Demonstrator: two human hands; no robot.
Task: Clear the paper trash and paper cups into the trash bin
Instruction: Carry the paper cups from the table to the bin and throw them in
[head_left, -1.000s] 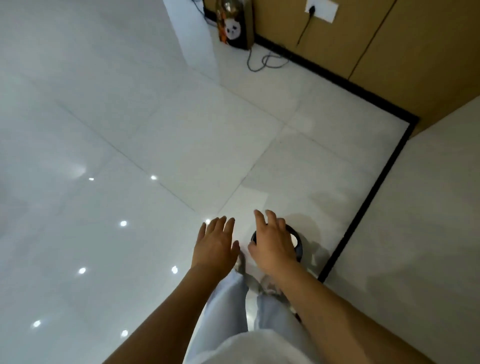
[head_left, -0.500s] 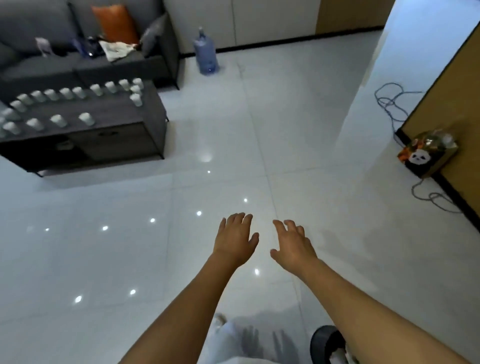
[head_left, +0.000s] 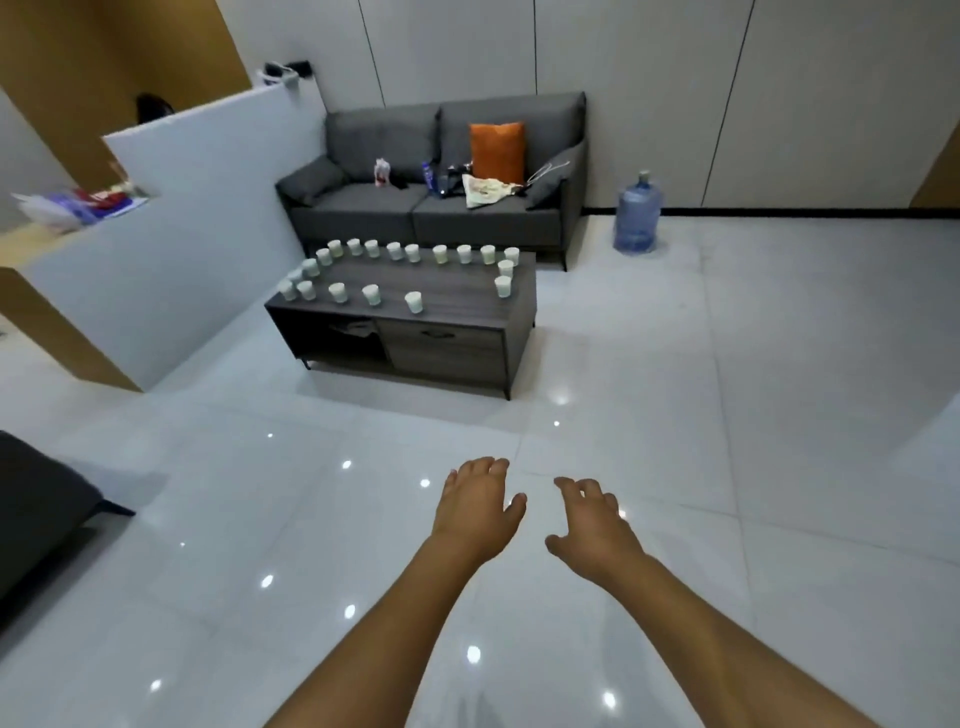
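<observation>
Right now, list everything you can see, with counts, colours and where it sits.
paper cups: about twenty, white, ringing the coffee table's edges
coffee table: one, dark grey wood, on the floor before the sofa
sofa: one, grey, against the far wall
cushion: one, orange, upright on the sofa's right seat
clutter: several small items, mixed colours, on the sofa seat
water jug: one, blue, on the floor right of the sofa
partition: one, white, left of the sofa
left hand: open, empty, over the floor
right hand: open, empty, beside it
</observation>
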